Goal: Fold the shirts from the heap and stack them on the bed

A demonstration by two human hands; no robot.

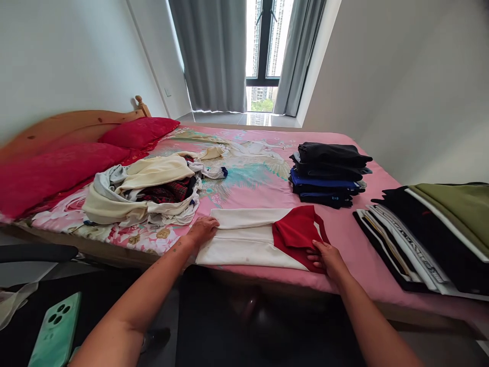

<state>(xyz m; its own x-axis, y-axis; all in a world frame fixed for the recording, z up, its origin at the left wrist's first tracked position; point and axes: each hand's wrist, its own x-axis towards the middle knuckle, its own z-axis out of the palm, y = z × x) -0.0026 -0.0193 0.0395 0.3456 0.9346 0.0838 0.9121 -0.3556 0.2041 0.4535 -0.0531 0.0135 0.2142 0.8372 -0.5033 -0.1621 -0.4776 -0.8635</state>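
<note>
White-and-red garment [244, 250] lies lower center on a pink-covered bed [342, 229]; gray curtains [214, 56] hang upper center. Left hand [204, 229] rests on the garment's white end, right hand [327, 256] curls at the red; whether either grips, I cannot tell.

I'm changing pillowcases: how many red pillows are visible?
2: the nearer red fabric pillow at the picture's left, the farther red fabric pillow toward the curtained window; more may be hidden.

Cut off by the view's edges: my forearms [143, 290], a green phone [55, 334], the rightmost clothes stack [428, 234] and nearer red pillow [64, 171].
</note>
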